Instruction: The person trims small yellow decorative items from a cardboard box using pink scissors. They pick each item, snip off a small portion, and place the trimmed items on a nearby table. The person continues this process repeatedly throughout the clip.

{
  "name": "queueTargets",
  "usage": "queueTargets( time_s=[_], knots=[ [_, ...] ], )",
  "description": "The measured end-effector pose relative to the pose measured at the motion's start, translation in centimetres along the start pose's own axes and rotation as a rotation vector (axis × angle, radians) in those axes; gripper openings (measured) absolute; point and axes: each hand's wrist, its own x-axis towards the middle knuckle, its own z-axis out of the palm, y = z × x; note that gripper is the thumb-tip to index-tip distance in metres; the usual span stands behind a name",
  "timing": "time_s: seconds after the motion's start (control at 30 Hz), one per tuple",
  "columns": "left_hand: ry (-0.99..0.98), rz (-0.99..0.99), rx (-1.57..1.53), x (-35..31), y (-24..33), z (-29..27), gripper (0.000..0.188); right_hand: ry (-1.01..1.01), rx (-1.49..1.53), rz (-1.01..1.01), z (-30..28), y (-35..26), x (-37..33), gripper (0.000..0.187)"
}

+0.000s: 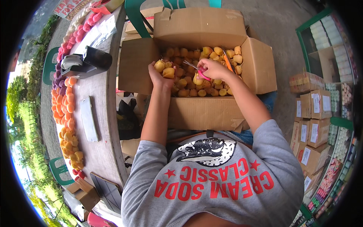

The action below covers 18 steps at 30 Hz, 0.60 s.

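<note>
Forearms (154, 117) reach over one cardboard box (200, 112). Left hand (155, 76), fingers curled, cups at least two yellow bud-shaped pieces (168, 73); right hand (213, 69) pinches one pair of scissors (204, 74).

Over an open cardboard box (208, 113), the left hand (158, 78) cups yellow pieces (168, 73); the right hand (214, 69) grips pink-handled scissors (204, 74) pointing left.

Place: workshop or shop | stocked shelves (341, 122) | stacked cartons (318, 132)

Pink-handled scissors (204, 74), blades toward the left edge, held in my right hand (213, 69). Yellow, rounded pieces (168, 73) cupped in my left hand (160, 78), near the carton's (204, 112) left edge.
</note>
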Motion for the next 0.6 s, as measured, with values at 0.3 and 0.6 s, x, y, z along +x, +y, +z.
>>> queueTargets(
  time_s=[0.3,0.6],
  knots=[
    [-0.274,-0.388,0.241,-0.2,-0.9,1.7,0.037,0.39,0.163,-0.386,2.6,-5.4,-1.1,0.044],
    [-0.454,-0.317,-0.07,-1.8,-0.2,1.5,0.036,0.222,0.693,-0.255,0.2,-6.5,1.4,0.04]
  ],
)
